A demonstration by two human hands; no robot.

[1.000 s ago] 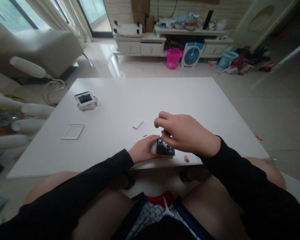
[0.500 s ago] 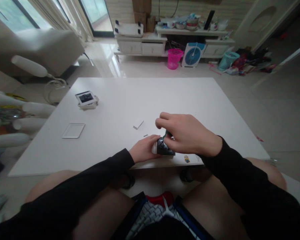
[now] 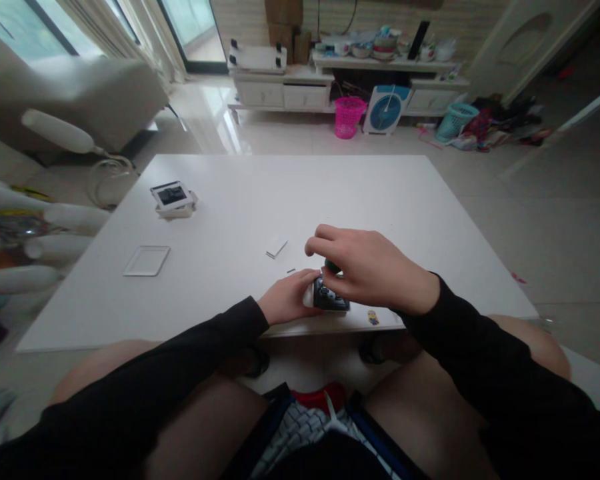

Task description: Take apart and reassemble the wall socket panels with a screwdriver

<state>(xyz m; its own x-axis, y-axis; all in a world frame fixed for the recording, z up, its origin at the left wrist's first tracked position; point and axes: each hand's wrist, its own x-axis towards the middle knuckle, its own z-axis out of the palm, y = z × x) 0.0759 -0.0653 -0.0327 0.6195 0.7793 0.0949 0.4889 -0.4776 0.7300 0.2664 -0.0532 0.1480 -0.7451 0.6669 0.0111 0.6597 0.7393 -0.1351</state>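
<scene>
A small dark device [image 3: 331, 298] with a pale left end lies near the front edge of the white table [image 3: 240, 200]. My left hand [image 3: 286, 298] is closed around that left end and steadies it. Above it, my right hand [image 3: 367, 270] is curled, pinching a small dark green object [image 3: 332, 267] against the top of the device; the fingers hide most of it. A little white block [image 3: 276, 247] and a tiny dark sliver [image 3: 291, 271] rest just beyond my left hand.
A flat white square lid [image 3: 147, 261] and a small box with a dark top [image 3: 173, 200] sit on the table's left side. A yellow sticker [image 3: 373, 317] marks the front edge. Beyond the table stand a pink basket [image 3: 349, 115], a fan [image 3: 383, 109] and a low cabinet [image 3: 280, 90].
My right hand has shifted slightly left and lower over the device, still pinching the small green object. My left hand and the device have stayed put.
</scene>
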